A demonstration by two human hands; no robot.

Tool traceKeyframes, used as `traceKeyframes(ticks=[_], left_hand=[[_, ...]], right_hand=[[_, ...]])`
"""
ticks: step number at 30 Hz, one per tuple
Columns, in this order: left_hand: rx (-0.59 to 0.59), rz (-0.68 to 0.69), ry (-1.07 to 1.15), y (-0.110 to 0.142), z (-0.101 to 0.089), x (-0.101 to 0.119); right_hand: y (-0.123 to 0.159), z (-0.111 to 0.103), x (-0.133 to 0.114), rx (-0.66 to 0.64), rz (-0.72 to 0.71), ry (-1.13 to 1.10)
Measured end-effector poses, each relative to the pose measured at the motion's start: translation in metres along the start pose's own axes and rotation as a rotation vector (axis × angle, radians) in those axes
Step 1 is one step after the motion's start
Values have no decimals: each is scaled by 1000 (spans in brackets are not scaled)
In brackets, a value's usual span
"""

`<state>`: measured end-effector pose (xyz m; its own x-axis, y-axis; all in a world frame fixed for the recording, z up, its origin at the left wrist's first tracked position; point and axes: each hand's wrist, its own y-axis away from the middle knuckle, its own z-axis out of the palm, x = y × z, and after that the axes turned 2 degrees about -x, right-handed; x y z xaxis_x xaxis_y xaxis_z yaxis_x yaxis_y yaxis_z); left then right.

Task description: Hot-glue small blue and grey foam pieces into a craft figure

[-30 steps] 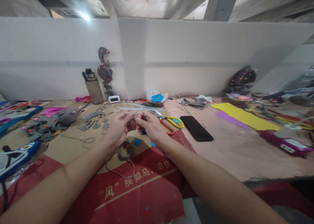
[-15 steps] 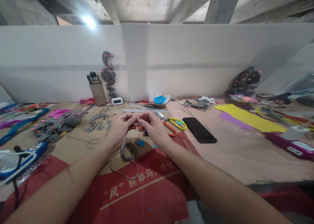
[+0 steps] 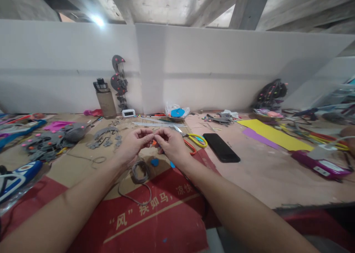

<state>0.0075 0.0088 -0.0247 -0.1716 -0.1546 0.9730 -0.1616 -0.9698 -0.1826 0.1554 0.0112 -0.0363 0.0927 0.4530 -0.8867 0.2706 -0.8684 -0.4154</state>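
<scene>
My left hand [image 3: 135,143] and my right hand [image 3: 172,144] meet fingertip to fingertip above the cardboard, both pinched shut. Something small and orange shows between the fingertips; I cannot make out what it is. A grey cord coil [image 3: 139,170] lies just below my left wrist, its loose end trailing toward me. A small blue piece [image 3: 154,161] sits on the cardboard under my hands. Scissors [image 3: 194,139] with yellow and orange handles lie just right of my right hand.
A black phone [image 3: 221,147] lies right of the scissors. Grey felt cut-outs [image 3: 107,136] and a felt pile [image 3: 52,140] spread on the left. A water bottle [image 3: 105,99] stands at the back wall. Yellow foam sheet [image 3: 273,132] and a purple device [image 3: 321,164] lie right.
My hands stay pinched together in the same spot; the fingertips have closed a little tighter. The view has shifted slightly as my head moved.
</scene>
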Motion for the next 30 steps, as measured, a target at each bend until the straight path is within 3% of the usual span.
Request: traceKeyframes(ticks=[7,14,19,24,30], left_hand=[[4,6,-26,-4,-6,-2],[-4,-12,142,-2,-6,7],[15,-19,193,-7,-14,8],[-13,-10,241,-8,-17,9],[78,16,179,-15,-17,8]], right_hand=[[-3,-2,1,-28,-4,100],[-12,-2,5,59,182,-189],[-13,0,3,-63,243,-403],[-11,-2,1,-69,239,-377],[-10,-5,3,-94,148,-242]])
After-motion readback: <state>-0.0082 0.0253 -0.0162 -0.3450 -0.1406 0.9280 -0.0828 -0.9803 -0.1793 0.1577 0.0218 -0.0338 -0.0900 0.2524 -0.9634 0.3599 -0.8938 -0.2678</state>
